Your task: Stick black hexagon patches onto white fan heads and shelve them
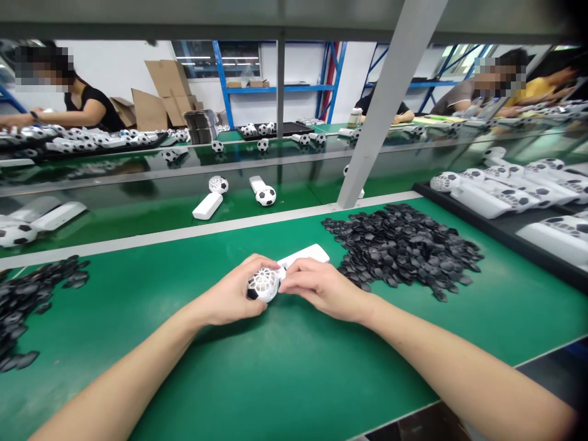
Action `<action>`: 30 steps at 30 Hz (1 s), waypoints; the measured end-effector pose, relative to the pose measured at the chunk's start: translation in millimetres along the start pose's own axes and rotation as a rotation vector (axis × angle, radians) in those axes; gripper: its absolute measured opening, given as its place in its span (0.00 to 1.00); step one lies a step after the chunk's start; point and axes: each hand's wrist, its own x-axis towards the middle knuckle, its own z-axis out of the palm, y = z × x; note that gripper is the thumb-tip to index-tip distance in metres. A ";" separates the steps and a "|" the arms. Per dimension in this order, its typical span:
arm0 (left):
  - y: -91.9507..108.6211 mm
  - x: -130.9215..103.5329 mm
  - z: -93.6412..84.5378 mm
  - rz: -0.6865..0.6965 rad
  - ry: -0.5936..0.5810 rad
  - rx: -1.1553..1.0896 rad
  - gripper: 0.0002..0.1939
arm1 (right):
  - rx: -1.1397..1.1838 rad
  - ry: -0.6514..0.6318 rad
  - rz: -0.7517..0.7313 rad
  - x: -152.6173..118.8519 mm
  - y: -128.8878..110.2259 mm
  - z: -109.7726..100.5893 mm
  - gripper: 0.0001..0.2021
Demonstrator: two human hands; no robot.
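Note:
My left hand [239, 290] is wrapped round the white and black football-shaped head [263, 285] of a device, whose open white lattice faces up. A white handle [307, 254] extends from it to the upper right, behind my right hand [316, 285]. The fingers of my right hand are pinched together at the right side of the ball; whether a small piece is between them is hidden. Right of the hands, a large pile of black flat pieces [404, 248] lies on the green table [257, 380].
More black pieces [22, 300] lie at the far left. A black tray [496, 229] of similar devices stands at the right. A slanted grey post [390, 98] rises behind the table. Ball-headed devices [265, 195] rest on the green belt [298, 205]. Several people sit beyond.

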 end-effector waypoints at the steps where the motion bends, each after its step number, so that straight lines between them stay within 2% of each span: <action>1: 1.1 0.3 1.6 0.001 0.006 -0.003 0.24 | -0.008 -0.004 -0.021 0.5 0.7 2.1 0.09; 4: 3.2 2.1 8.3 -0.001 0.056 0.000 0.23 | -0.005 -0.004 -0.087 3.4 2.7 7.9 0.07; 7: 3.6 4.0 15.5 0.001 0.152 0.020 0.18 | 0.019 0.046 -0.037 7.1 5.5 11.1 0.02; 10: 3.4 4.7 19.9 -0.003 0.217 0.043 0.16 | 0.039 0.101 0.085 9.9 9.3 11.9 0.08; 14: 4.6 5.2 22.6 0.004 0.234 0.064 0.16 | 0.059 0.074 0.178 12.1 12.4 11.9 0.11; 18: 6.1 4.1 25.6 0.026 0.256 0.079 0.15 | 0.049 0.055 0.196 13.3 11.2 11.8 0.11; 21: 3.2 1.4 21.9 -0.011 0.283 0.029 0.16 | 0.088 0.088 0.164 13.3 8.9 9.0 0.11; 23: -2.4 2.8 10.9 -0.077 0.327 0.017 0.18 | 0.118 0.127 0.155 11.8 8.4 5.2 0.12; 25: -12.2 9.6 -10.7 -0.164 0.420 0.058 0.19 | 0.089 0.185 0.168 9.3 11.4 1.0 0.08; 27: -27.6 20.7 -42.2 -0.254 0.573 0.135 0.20 | 0.035 0.204 0.191 6.9 18.2 -1.9 0.05; 30: -61.0 35.7 -91.5 -0.358 0.819 0.285 0.23 | -0.031 0.158 0.194 4.3 28.3 -1.0 0.06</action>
